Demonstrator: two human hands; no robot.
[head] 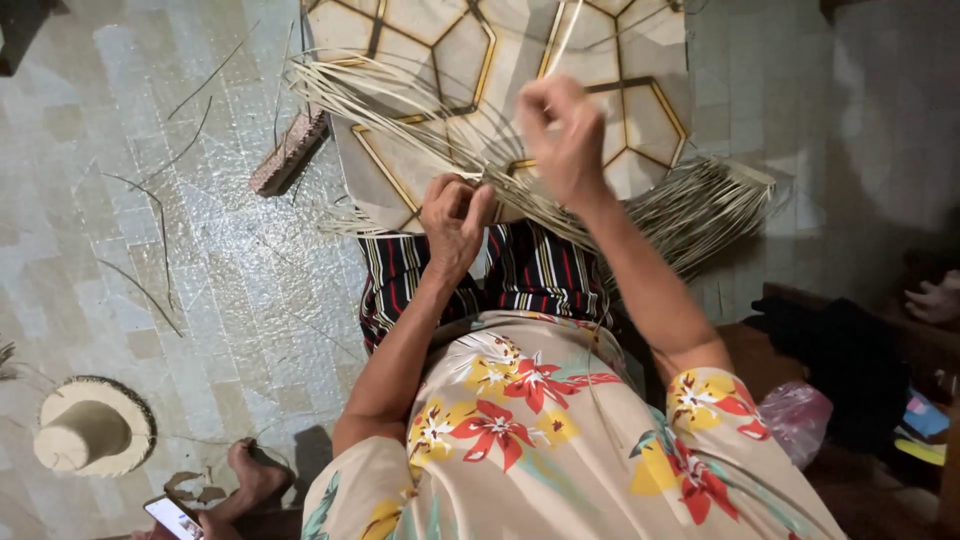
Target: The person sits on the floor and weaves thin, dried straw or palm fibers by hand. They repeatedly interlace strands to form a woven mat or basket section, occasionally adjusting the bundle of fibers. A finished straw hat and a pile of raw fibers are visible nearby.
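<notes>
— What am I seeing through the head camera?

— The left hand (455, 215) pinches the woven edge of a pale straw mat of thin flat strips (420, 110), its fingers (470, 200) closed on a crossing just above the striped skirt (480, 270). The right hand (565, 135) is raised, fingers closed on a single pale straw strand (563, 40) that runs up and away. The weave lies over the knees, above a board with a hexagon pattern in yellow and black lines (640, 60).

— How would that straw handle?

— Light, I'd judge, and springy but brittle: it bends along its length and would likely crease or split if kinked. I'd hold it near the woven edge, where the strips are locked, and take a loose strand close to its end.

— Counts?

— One mat, with loose strips too many to count, fanning left and right (700, 200). One finished straw hat (90, 430) on the tiled floor (200, 250), one brick-like block (290, 150), several stray strands. Another person's foot (255, 470) and a phone (172, 517) at the bottom edge; one more hand (935, 298) at right.
</notes>
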